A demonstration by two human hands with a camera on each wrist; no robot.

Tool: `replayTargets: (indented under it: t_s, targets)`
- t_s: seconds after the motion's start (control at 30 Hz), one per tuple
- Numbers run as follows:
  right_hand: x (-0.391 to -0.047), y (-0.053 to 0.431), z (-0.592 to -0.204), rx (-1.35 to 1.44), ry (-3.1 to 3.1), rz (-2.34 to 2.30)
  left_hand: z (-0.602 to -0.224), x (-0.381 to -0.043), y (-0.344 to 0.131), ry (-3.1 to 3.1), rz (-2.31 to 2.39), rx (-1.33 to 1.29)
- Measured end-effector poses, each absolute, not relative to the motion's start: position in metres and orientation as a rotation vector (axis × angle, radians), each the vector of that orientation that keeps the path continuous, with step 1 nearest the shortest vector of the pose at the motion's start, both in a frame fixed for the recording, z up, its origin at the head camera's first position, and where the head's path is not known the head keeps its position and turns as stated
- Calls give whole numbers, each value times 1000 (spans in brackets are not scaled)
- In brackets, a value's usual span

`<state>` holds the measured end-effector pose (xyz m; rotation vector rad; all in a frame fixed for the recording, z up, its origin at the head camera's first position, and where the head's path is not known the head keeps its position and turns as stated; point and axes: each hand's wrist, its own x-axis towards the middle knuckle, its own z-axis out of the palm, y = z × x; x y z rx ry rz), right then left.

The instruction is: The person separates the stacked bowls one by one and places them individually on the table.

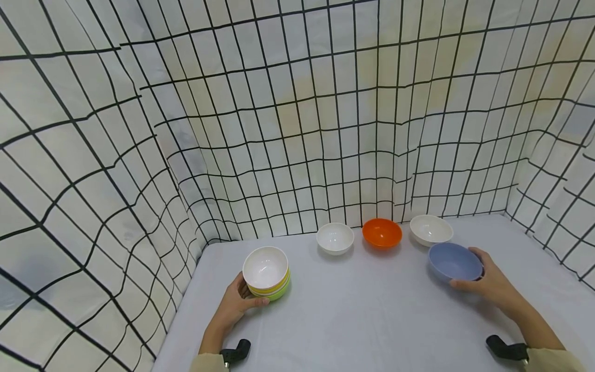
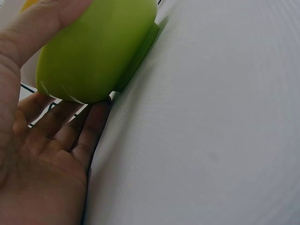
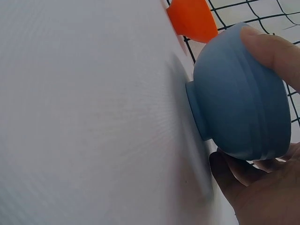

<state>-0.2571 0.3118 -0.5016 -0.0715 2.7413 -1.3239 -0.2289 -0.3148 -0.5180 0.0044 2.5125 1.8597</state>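
Observation:
At the left of the head view, my left hand (image 1: 234, 304) holds a stack of bowls, thumb on the near side and fingers around the left side. A white bowl (image 1: 265, 267) tops the stack. Below it show a yellow rim and a green bowl (image 2: 101, 47) at the bottom, its foot at the white surface. On the right, my right hand (image 1: 494, 281) grips a blue bowl (image 1: 453, 261) between thumb and fingers. In the right wrist view the blue bowl's foot is close to the surface; whether it touches, I cannot tell. The blue bowl's mouth faces up.
Along the back of the white table (image 1: 353, 320) stand a small white bowl (image 1: 335, 239), an orange bowl (image 1: 382, 234) and a wider white bowl (image 1: 431, 230), just behind the blue one. White walls with a black grid (image 1: 297, 129) enclose the table at the back and sides.

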Motion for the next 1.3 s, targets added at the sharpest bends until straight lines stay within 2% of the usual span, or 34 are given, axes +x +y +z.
replayTargets:
  t_s: [1.3]
  targets:
    - [-259,313,-502,-51,2699,-1349,-516,-229,-314,2513,1851,7]
